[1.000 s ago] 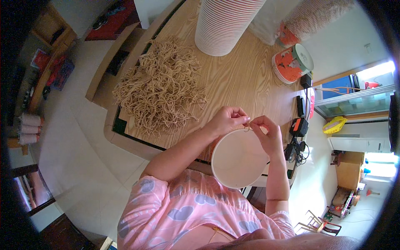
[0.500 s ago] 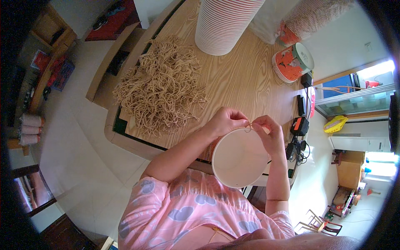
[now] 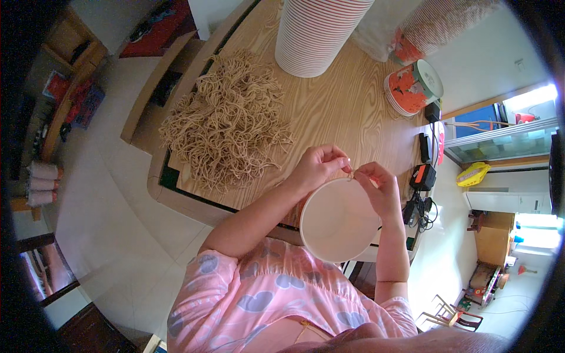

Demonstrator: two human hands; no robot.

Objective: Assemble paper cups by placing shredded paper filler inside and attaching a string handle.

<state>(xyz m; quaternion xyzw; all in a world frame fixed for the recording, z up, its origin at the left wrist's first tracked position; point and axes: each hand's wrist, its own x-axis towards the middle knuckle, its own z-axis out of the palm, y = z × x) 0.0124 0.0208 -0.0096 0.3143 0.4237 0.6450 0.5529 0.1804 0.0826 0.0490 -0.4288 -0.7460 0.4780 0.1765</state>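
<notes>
A white paper bucket [image 3: 338,222] hangs at the table's near edge, its open mouth tilted up toward me. At its far rim shows a short piece of thin beige cord [image 3: 351,174]. My left hand [image 3: 322,167] pinches the cord between thumb and index finger, just beyond the rim. My right hand [image 3: 381,187] is closed on the cord at the rim's right side, close to the left fingertips. Exactly how the cord passes through or round the rim is too small to tell. A loose pile of beige cords [image 3: 226,120] lies on the table to the left.
A tall stack of white paper buckets [image 3: 318,35] stands at the back of the wooden table [image 3: 329,112]. Orange patterned buckets [image 3: 406,89] sit back right, near a plastic-wrapped stack [image 3: 447,26]. Black adapters [image 3: 422,176] and coiled cables [image 3: 420,213] line the right edge.
My left hand has drawn slightly up and away from the right, widening the gap between the fingertips. The bucket has shifted up a little; the right hand has hardly moved.
</notes>
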